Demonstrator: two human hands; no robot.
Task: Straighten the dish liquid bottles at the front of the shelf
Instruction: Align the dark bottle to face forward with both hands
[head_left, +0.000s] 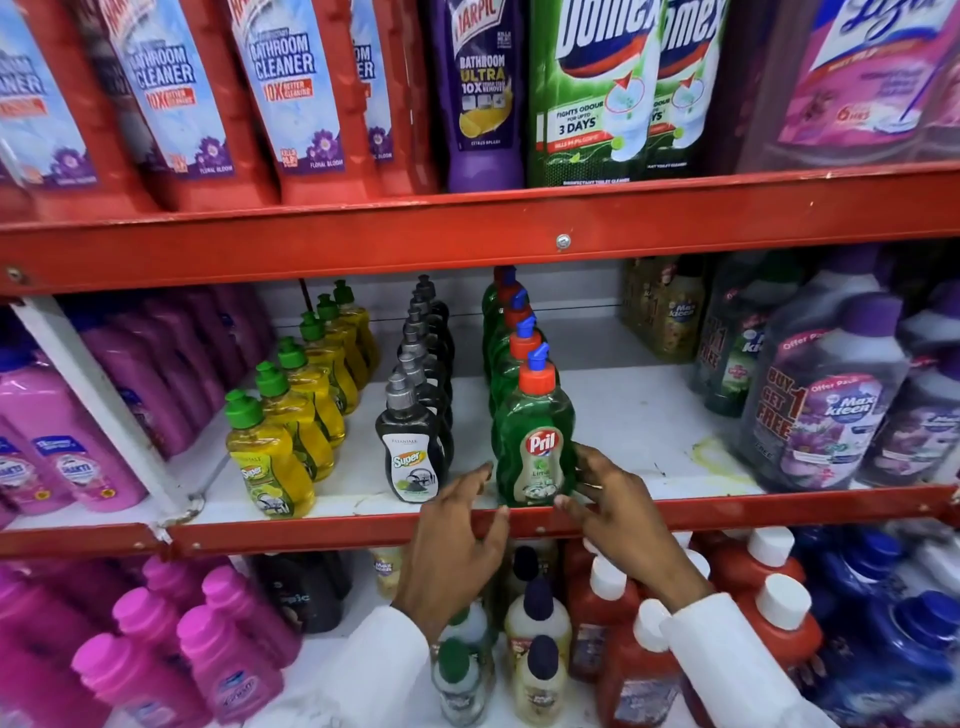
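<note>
Three rows of dish liquid bottles run front to back on the middle shelf (332, 535). The front green Pril bottle (535, 431) with a red-and-blue cap stands upright at the shelf's red lip. My right hand (618, 514) touches its right side with fingers spread. Just left of its base hovers my left hand (457, 540), fingers apart, its fingertips close to the bottle. Further left stand the front black bottle (413, 447) and the front yellow bottle (270, 462), both upright and untouched.
Pink bottles (47, 447) fill the left of the shelf behind a white divider (104, 410). Large purple Max Kleen bottles (826, 405) stand at the right. Bathroom cleaners line the shelf above; red, cream and pink bottles crowd the shelf below my wrists.
</note>
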